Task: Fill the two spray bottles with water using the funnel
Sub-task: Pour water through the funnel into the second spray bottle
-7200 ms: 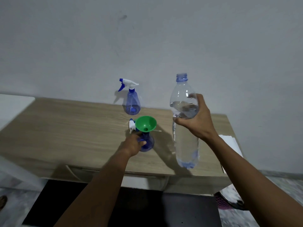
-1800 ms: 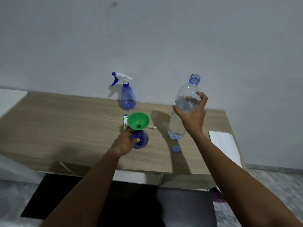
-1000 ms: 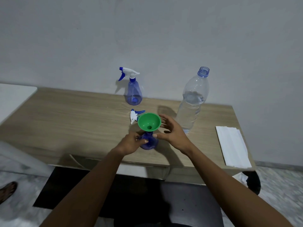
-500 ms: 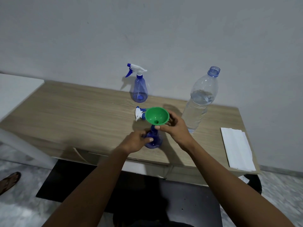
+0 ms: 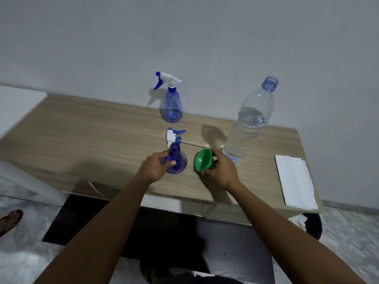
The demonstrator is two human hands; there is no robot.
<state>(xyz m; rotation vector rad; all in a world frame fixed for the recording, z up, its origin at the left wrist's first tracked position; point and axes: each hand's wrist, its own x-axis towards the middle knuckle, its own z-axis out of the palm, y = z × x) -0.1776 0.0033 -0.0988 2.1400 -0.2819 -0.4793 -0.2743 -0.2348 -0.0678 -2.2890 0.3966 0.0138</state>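
Note:
My left hand (image 5: 156,167) grips a blue spray bottle (image 5: 178,161) with its neck uncovered, standing near the front of the wooden table (image 5: 82,136). Its white and blue spray head (image 5: 173,136) lies on the table just behind it, dip tube pointing right. My right hand (image 5: 220,170) holds the green funnel (image 5: 203,159), tilted on its side to the right of that bottle and clear of its neck. A second blue spray bottle (image 5: 172,105) with its trigger head on stands at the back by the wall. The uncapped clear water bottle (image 5: 249,124), partly full, stands at the right.
A folded white cloth (image 5: 294,181) lies at the table's right end. A white surface (image 5: 16,103) adjoins the table on the left. A black mat (image 5: 164,238) lies on the floor below, and a sandalled foot (image 5: 9,219) shows at the lower left.
My right hand set the water bottle down, took hold of the funnel and lifted it out of the near bottle's neck to the right, tipping it sideways. My left hand kept holding the bottle.

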